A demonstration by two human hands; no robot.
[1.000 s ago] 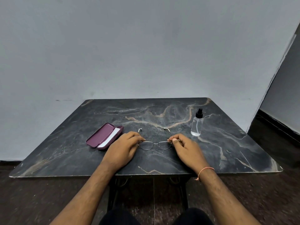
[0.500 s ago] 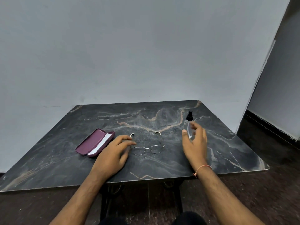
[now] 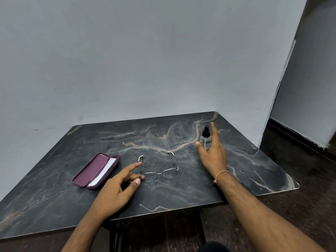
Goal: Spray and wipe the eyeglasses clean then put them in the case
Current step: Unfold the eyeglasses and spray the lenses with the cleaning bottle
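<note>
Thin metal-rimmed eyeglasses (image 3: 160, 174) lie unfolded on the dark marble table (image 3: 181, 193), lenses toward me. My left hand (image 3: 116, 190) rests at their left end, thumb and middle fingertip pinching the frame's left hinge, index finger stretched out over the temple. A small clear spray bottle (image 3: 206, 136) with a black nozzle stands at the back right. My right hand (image 3: 212, 153) is spread around it, thumb on its left and fingers on its right, without closing. A maroon eyeglass case (image 3: 96, 170) lies open on the left with a white cloth (image 3: 104, 171) inside.
A grey wall runs just behind the table. A dark floor and a doorway opening lie to the right. The table's front edge is close to my forearms, and my right wrist wears an orange thread band (image 3: 221, 174).
My right hand let go of the glasses' right end and reached back right to the spray bottle. My left hand stayed at the left hinge, index finger now extended. The camera view shifted.
</note>
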